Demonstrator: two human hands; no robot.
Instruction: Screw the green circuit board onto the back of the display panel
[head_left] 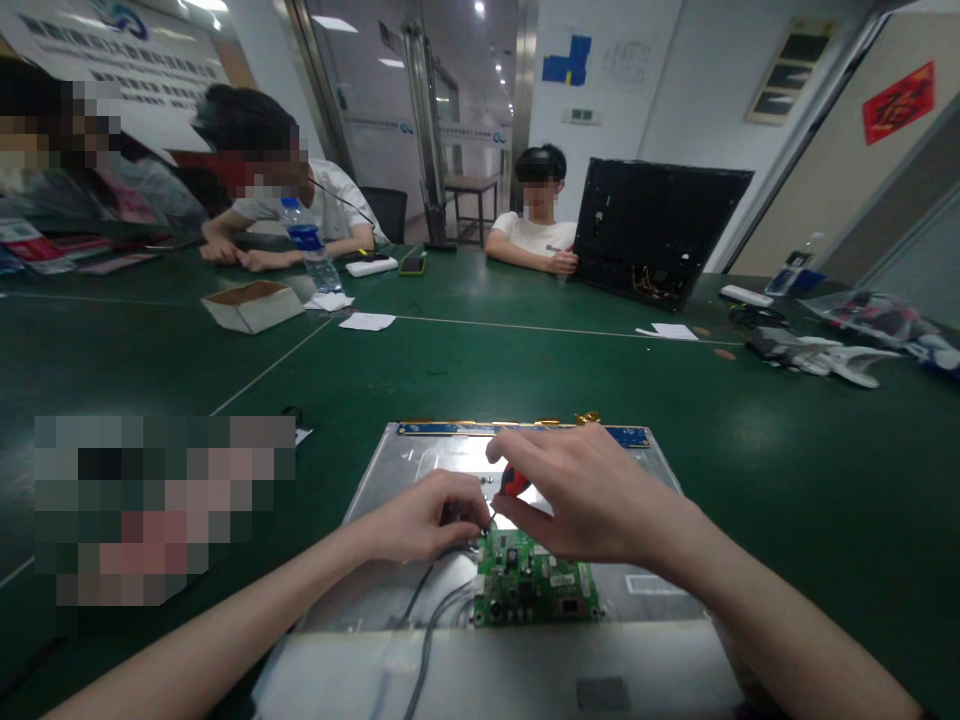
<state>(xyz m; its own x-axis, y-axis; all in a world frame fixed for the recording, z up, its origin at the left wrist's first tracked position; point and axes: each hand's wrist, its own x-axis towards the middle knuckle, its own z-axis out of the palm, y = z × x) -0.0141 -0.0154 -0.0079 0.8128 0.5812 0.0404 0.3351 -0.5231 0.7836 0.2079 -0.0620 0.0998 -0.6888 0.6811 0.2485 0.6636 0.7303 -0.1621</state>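
Observation:
A silvery metal display panel lies in front of me with a green circuit board on it. My right hand is closed around the red and black handle of a screwdriver, whose thin shaft points down at the board's upper left corner. Close beside that tip, my left hand has its fingers curled together in a pinch; what they hold is hidden. Grey cables run from the board's left side towards me. A blue circuit strip lines the panel's far edge.
Across the green table, a person holds a black screen housing. Another person leans on the table behind a water bottle and an open box. Tools and bags lie at the right.

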